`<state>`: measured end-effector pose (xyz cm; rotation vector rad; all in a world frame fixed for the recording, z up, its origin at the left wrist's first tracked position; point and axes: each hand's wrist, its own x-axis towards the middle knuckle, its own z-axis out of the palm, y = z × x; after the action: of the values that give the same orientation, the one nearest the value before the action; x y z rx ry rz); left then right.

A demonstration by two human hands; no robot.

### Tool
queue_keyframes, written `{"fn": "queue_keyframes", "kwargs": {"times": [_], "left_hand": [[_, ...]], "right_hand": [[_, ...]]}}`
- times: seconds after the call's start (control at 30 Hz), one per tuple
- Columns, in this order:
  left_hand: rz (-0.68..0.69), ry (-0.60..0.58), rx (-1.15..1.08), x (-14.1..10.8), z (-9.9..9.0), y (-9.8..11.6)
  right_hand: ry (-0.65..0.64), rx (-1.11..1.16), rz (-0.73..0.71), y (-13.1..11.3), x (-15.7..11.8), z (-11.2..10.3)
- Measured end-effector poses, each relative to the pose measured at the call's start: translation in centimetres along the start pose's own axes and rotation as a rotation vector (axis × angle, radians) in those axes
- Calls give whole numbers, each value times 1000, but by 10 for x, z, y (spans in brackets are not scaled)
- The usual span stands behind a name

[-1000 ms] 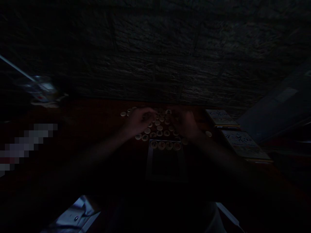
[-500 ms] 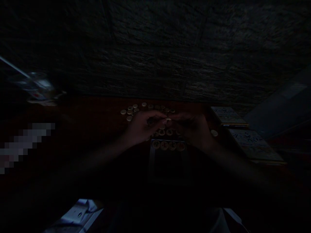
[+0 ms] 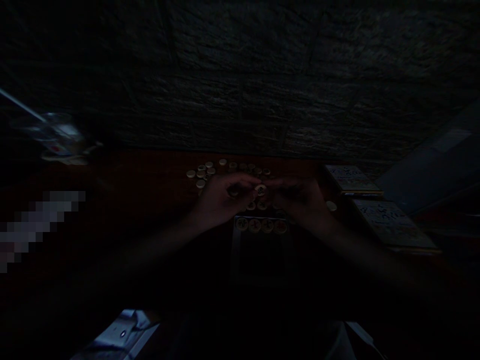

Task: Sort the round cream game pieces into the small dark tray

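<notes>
A round Chinese chess piece (image 3: 260,190) is pinched between the fingertips of both hands, its dark character turned toward me. My left hand (image 3: 217,200) grips it from the left with thumb and forefinger. From the right, my right hand (image 3: 305,200) closes its fingertips on the piece's edge; shadow hides part of these fingers. Just below lies an open shallow box (image 3: 234,250) with a row of several Chinese chess pieces (image 3: 255,225) along its far side. More loose pieces (image 3: 201,174) are scattered on the table beyond and under my hands, partly covered by them.
Two flat boxes with lettering (image 3: 392,225) lie at the right, a single piece (image 3: 331,205) beside them. A clear plastic cup with a straw (image 3: 62,132) stands at the far left. Behind the dark reddish table (image 3: 142,175) rises a rough stone wall (image 3: 240,90). The scene is very dim.
The held piece has turned from nearly edge-on to face me, showing its character. Both hands stay in almost the same place.
</notes>
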<state>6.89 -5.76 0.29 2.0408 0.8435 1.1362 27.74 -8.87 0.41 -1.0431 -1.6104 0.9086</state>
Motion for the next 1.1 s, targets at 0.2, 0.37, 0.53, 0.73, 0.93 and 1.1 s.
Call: {"fn": "queue_keyframes", "kwargs": {"times": [0.2, 0.37, 0.53, 0.73, 0.93, 1.1], "left_hand": [[-6, -14, -51, -3, 4, 1], [59, -34, -57, -5, 5, 4], [53, -43, -90, -4, 5, 7], [-30, 8, -120, -1, 5, 9], [-12, 20, -164, -3, 3, 5], [33, -18, -152, -6, 4, 6]], "right_hand": [[40, 5, 37, 0, -1, 4], [42, -1, 58, -2, -3, 7], [30, 13, 69, -5, -4, 8], [12, 2, 90, -7, -5, 8], [12, 32, 60, -7, -4, 9], [45, 82, 126, -9, -5, 9]]}}
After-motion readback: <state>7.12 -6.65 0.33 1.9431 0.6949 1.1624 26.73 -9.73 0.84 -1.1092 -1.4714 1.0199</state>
